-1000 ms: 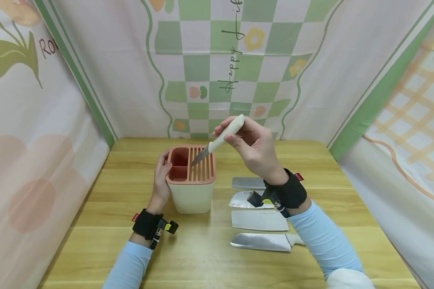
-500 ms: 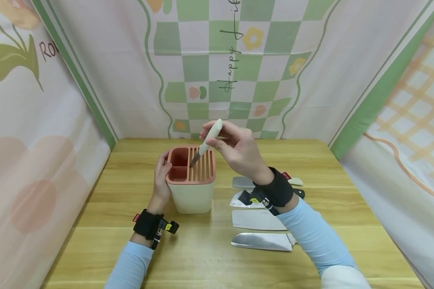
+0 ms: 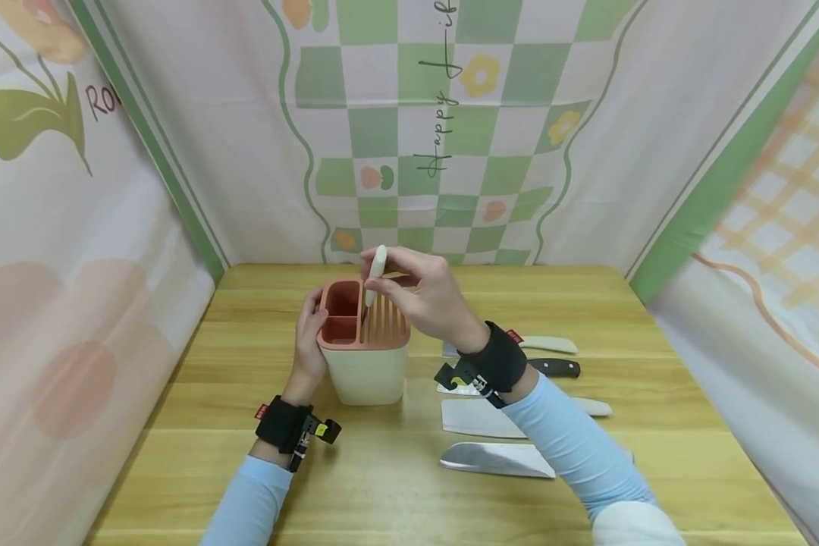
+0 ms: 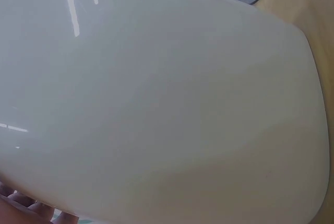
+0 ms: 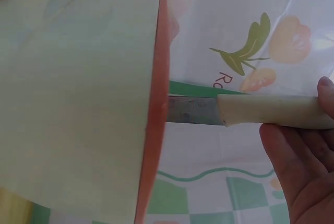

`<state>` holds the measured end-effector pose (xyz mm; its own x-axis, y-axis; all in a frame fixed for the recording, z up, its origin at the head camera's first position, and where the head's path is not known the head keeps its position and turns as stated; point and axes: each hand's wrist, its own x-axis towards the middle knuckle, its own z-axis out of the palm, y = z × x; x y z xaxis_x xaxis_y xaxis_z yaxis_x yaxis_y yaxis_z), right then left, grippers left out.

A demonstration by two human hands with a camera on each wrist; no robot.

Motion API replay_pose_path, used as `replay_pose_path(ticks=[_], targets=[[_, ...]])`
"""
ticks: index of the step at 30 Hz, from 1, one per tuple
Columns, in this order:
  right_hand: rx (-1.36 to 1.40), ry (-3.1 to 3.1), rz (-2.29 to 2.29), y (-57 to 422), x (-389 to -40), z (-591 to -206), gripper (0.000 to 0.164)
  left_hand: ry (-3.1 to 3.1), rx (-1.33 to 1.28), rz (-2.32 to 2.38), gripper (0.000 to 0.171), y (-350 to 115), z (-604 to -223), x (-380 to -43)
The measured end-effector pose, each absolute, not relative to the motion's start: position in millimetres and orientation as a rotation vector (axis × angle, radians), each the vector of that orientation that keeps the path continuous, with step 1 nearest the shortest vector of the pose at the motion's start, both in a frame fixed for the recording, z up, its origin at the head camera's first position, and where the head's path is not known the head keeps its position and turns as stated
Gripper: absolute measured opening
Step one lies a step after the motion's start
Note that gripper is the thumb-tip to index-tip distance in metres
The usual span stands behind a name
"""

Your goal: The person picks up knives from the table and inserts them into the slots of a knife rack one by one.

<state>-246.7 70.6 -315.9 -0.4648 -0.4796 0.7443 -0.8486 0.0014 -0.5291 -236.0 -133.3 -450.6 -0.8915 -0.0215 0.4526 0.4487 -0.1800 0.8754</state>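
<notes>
A cream knife holder [image 3: 368, 375] with an orange slotted top stands on the table. Its left side is gripped by my left hand [image 3: 309, 341], thumb at the rim; in the left wrist view the holder's pale wall [image 4: 172, 93] fills most of the frame. My right hand [image 3: 423, 296] pinches the cream handle of a small knife [image 3: 375, 274] above the slots. The knife points down, and the lower blade is hidden inside the leftmost slot. From the right wrist, a short stretch of blade [image 5: 193, 110] shows between the orange rim and the handle.
On the table to the right lie several knives in a row: a cream-handled one [image 3: 549, 345], a black-handled one [image 3: 556, 368], a broad cleaver [image 3: 474, 418] and a long knife [image 3: 494, 459]. My right forearm passes over them. Patterned cloth [image 3: 437, 136] hangs behind the table.
My right hand has moved left and down with the small knife. The knife has turned more upright, and its blade has sunk into the slot. The left hand keeps its grip.
</notes>
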Motion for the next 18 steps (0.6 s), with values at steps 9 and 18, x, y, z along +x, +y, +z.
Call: replay_pose_path(ticks=[9, 18], targets=[[1.338, -2.044, 1.45, 64.1, -233.6, -312.7, 0.03, -1.807, -0.459, -2.142, 0.055, -133.8, -452.5, -233.1], [1.324, -2.075, 1.442, 62.6, -241.5, -326.7, 0.037, -1.815, -0.46, -2.134, 0.056, -132.6, -450.2, -233.7]])
